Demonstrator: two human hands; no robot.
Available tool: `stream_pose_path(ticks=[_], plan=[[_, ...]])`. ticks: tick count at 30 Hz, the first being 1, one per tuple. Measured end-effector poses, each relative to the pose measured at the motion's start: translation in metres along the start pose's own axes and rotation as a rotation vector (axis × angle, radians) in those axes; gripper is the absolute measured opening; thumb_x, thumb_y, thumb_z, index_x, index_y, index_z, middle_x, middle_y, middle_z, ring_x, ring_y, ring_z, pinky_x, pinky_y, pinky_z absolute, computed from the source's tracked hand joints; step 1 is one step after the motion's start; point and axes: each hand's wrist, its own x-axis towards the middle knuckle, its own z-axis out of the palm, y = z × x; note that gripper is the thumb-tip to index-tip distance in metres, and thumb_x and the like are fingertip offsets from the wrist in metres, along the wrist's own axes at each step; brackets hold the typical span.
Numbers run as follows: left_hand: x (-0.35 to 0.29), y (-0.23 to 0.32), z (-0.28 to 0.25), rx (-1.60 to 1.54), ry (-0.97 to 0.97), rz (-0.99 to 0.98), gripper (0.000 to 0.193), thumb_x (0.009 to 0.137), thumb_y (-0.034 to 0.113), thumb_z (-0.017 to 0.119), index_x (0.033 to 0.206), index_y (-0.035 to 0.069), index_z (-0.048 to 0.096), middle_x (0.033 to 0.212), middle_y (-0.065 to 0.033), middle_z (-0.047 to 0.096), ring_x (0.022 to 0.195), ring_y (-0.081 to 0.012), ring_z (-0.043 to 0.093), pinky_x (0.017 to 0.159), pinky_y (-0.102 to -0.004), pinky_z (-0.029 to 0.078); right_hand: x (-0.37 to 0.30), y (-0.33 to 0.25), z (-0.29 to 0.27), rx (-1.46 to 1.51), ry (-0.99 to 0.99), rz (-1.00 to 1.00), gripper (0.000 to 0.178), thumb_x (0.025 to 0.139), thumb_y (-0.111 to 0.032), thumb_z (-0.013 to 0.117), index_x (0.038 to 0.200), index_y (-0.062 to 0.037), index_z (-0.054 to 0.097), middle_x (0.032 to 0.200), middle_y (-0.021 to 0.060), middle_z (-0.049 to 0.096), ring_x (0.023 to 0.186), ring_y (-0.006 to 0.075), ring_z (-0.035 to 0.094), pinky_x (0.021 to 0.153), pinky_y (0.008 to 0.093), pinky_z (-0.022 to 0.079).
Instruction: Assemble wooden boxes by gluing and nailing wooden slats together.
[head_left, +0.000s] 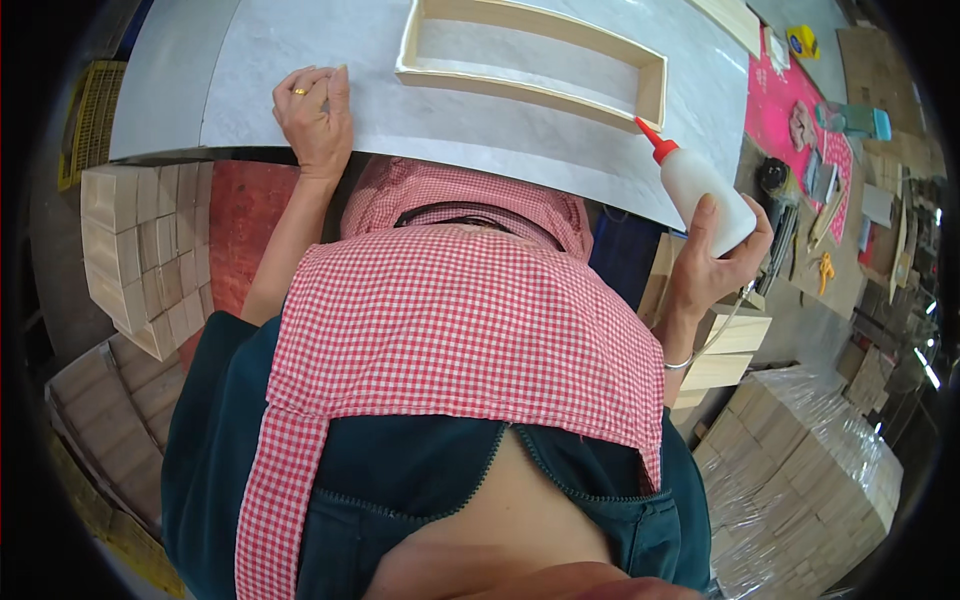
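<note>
The picture's upper edge cuts off the far left corner of the wooden frame and the far side of the surface. The palm of the left hand is hidden; the white bottle partly hides the right hand; whether the red tip touches the frame cannot be told

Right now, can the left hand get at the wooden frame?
Likely yes: the left hand is over the table, just left of the wooden frame, with nothing visible between them.
</note>
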Motion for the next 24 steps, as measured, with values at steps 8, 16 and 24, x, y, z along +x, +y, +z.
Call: stream_pose_path(ticks=[8, 16, 24], plan=[[0.002, 0.005, -0.002, 0.035, -0.040, 0.004, 0.015, 0.094, 0.019, 0.067, 0.087, 0.007, 0.073, 0.099, -0.0012, 0.071, 0.103, -0.0245, 0.057, 0.094, -0.0363, 0.042, 0.008, 0.010, -0.011, -0.009, 0.047, 0.042, 0.040, 0.087, -0.019, 0.077, 0.116, -0.0007, 0.055, 0.104, 0.0134, 0.060, 0.088, 0.0232, 0.060, 0.078, 0.0341, 0.052], [0.007, 0.017, -0.008, -0.024, -0.122, -0.128, 0.011, 0.096, 0.010, 0.059, 0.102, 0.002, 0.066, 0.113, -0.0092, 0.066, 0.107, -0.0275, 0.052, 0.096, -0.0376, 0.043, 0.051, 0.044, 0.004, 0.181, 0.208, 0.249, 0.042, 0.088, -0.020, 0.075, 0.116, 0.0014, 0.051, 0.105, 0.0161, 0.057, 0.091, 0.0242, 0.058, 0.084, 0.0367, 0.050], [0.004, 0.015, -0.011, 0.019, -0.148, -0.122, 0.012, 0.099, 0.008, 0.054, 0.102, 0.002, 0.064, 0.118, -0.0095, 0.065, 0.113, -0.0291, 0.050, 0.100, -0.0380, 0.041, 0.233, 0.172, 0.042, -0.181, 0.328, -0.169, 0.045, 0.073, -0.028, 0.080, 0.097, -0.0025, 0.052, 0.087, 0.0099, 0.053, 0.077, 0.0255, 0.054, 0.073, 0.0350, 0.048]])
